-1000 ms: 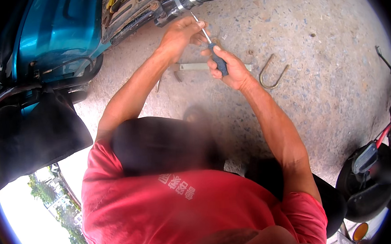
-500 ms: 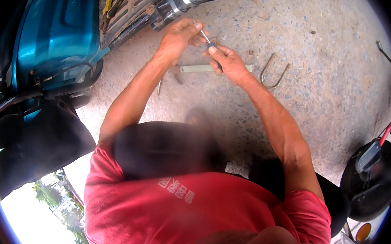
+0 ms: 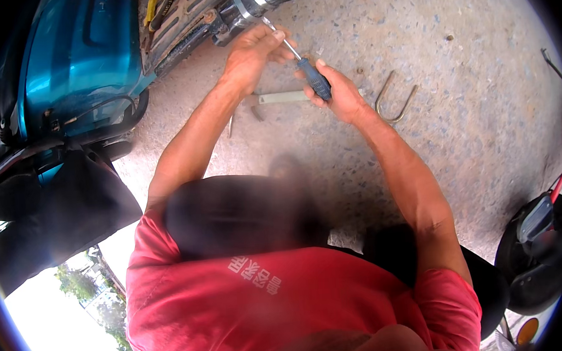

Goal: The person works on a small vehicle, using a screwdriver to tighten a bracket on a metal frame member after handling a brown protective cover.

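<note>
A screwdriver (image 3: 315, 80) with a blue-grey handle slants between my hands. My left hand (image 3: 252, 56) closes thumb and fingers about its thin shaft, close to the tip. The tip reaches a silver metal band clamp (image 3: 242, 7) around a black tube (image 3: 227, 18) on the vehicle's edge. Under the handle curl the fingers of my right hand (image 3: 339, 93), loosely, while its thumb is lifted off. Beneath my hands, on the floor, lies what looks like a hammer (image 3: 281, 98) with a pale flat handle. A U-shaped metal rod (image 3: 394, 118) lies right of my right wrist.
At the upper left stands a blue vehicle body (image 3: 81, 59) with a slotted rusty rack (image 3: 184, 17); a yellow-handled tool (image 3: 152, 6) rests on it. Black cloth (image 3: 64, 208) hangs at left. A black wheeled vehicle part (image 3: 537, 256) stands at lower right, on the speckled concrete floor (image 3: 470, 119).
My right hand has loosened around the screwdriver, lifting its thumb and uncovering the handle. My left hand stays at the shaft. The whole view has shifted slightly.
</note>
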`<state>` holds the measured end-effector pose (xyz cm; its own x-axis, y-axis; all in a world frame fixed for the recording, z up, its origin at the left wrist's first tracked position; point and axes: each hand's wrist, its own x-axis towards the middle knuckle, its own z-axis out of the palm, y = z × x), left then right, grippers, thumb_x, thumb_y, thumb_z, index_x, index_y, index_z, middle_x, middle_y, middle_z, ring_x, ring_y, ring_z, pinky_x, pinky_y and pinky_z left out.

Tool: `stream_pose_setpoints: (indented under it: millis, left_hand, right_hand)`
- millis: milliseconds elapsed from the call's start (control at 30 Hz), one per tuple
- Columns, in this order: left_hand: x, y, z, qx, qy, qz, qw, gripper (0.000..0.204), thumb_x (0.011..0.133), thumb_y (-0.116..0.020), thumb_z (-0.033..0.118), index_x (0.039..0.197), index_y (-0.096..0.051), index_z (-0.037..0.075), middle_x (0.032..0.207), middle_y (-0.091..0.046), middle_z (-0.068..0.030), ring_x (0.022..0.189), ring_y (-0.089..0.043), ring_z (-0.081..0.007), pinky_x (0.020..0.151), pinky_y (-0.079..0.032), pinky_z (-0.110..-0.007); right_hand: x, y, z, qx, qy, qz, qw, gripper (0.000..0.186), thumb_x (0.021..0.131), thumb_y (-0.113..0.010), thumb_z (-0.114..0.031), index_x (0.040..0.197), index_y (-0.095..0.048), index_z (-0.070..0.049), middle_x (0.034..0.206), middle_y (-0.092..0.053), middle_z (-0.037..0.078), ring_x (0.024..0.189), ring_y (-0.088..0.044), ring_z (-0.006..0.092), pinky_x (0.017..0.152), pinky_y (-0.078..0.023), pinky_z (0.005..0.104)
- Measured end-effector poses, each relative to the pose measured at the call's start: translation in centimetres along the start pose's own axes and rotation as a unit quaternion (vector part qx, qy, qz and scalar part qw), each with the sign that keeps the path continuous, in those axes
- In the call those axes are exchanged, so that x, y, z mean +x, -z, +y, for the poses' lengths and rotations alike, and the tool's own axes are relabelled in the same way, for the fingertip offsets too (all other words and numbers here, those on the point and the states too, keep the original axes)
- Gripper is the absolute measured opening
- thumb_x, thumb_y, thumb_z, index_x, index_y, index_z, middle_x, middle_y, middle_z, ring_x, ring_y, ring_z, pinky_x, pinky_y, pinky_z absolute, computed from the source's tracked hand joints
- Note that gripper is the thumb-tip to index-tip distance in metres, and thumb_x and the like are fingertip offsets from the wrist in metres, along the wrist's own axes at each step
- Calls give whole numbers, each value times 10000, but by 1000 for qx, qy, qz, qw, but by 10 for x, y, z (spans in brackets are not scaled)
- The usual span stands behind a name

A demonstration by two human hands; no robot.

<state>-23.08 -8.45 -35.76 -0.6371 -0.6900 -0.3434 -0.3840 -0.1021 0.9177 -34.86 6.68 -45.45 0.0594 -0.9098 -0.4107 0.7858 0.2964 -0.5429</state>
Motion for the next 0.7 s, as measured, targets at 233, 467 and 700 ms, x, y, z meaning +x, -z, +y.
stream_pose_setpoints:
  millis: [233,467,700]
  left_hand:
    - [4,2,-2,-36,-6,-20,999,257,971,-576,207,1122,-607,2,1008,-684,-131,863,-650,-190,783,-501,-336]
    - [6,3,-4,-55,1,-17,998,235,974,-560,186,1125,-609,12,1002,-686,-129,853,-648,-185,765,-513,-335]
    - [1,7,-6,-64,5,3,998,232,974,-565,206,1110,-621,26,970,-684,-110,835,-642,-176,751,-512,-326]
  right_hand:
    - [0,10,5,-87,46,18,995,392,979,-550,-418,1102,-630,-54,711,-543,-23,610,-447,76,561,-345,235]
    - [2,-4,18,-178,154,129,963,350,890,-716,-310,1064,-634,-18,759,-597,2,620,-507,65,539,-401,248]
    - [-16,-30,20,-92,126,92,983,358,931,-641,-375,959,-619,-18,706,-584,19,574,-511,84,518,-403,257]
